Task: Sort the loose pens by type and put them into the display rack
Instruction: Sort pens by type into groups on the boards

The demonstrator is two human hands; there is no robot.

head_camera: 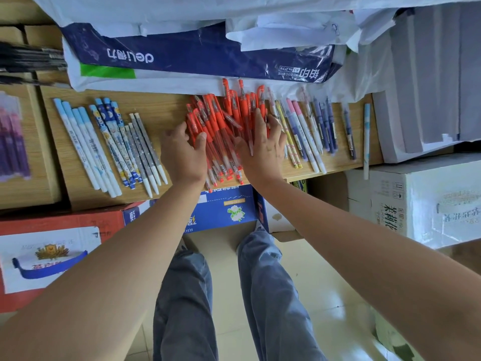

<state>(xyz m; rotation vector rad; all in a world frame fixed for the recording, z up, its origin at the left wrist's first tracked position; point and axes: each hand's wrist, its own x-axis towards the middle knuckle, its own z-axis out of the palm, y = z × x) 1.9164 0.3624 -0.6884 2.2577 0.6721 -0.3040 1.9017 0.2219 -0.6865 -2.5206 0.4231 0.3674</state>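
Heap of red plastic capped gel pens (223,131) mid pale wooden shelf board (166,105), both bare arms outstretched, left hand (182,152) cupping heap's left edge, fingers curled round pens, right hand (263,149) flat, straight spread fingers pressing heap's right side

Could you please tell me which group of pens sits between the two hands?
The red pens in the middle pile, flanked by the left hand and right hand; the blue-and-white pens lie to their left, the pastel pens to their right.
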